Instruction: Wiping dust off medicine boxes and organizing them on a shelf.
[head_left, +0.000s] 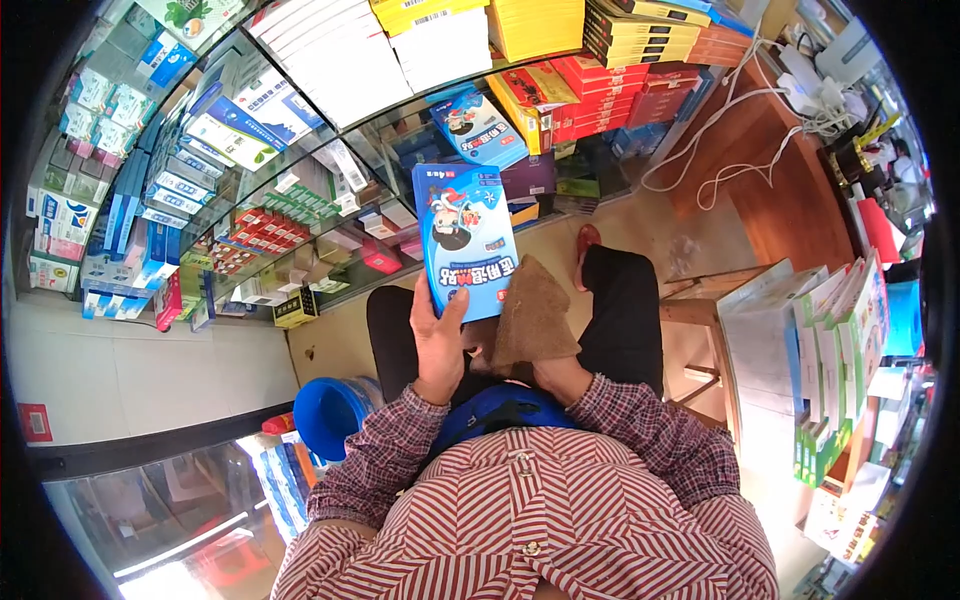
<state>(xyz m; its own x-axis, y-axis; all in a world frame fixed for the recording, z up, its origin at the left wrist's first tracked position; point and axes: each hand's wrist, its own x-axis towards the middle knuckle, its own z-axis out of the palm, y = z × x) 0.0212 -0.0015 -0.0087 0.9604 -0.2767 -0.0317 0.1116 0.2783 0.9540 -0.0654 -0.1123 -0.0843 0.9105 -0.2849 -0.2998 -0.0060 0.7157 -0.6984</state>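
A blue and white cardboard box (465, 240) with a cartoon figure and printed writing is upright in my left hand (439, 337), gripped at its lower end with the thumb across the front. To its right, a brown cloth (536, 319) covers most of my right hand (561, 377), so the fingers are hidden and only the back of the hand by the wrist shows. The cloth's edge is beside the box's lower right side. Beyond the held box, a stack of similar blue boxes (480, 131) lies on a glass shelf.
Glass shelves ahead hold red boxes (600, 97), yellow boxes (536, 30) and many medicine cartons (232, 135). A blue bucket (330, 412) stands by my left side. Several green and white boxes (840, 337) rest on the right, near a wooden stool (697, 315). White cables (712, 135) hang at upper right.
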